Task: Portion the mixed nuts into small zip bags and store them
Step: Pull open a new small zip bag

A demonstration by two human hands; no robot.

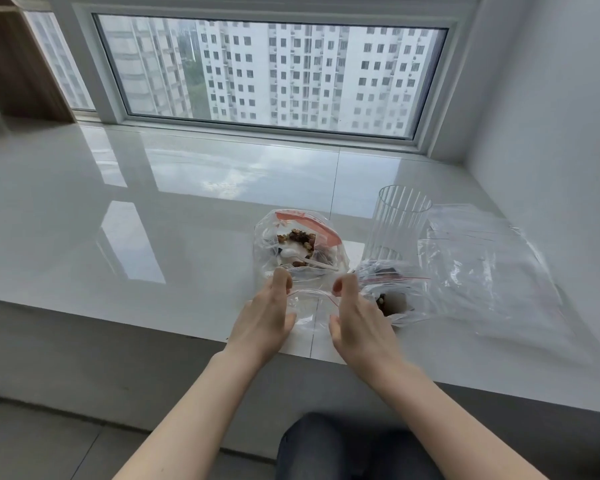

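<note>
the left hand (264, 317) and right hand (357, 320) are each pinching the red zip edge of the small zip bag (310, 308), lying near on the ledge (118, 237); it looks light, limp, slippery, best taken at the seal.

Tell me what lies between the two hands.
In the head view, a small clear zip bag with a red zip line spans the gap; the left hand and right hand each pinch its top edge. It looks empty.
</note>
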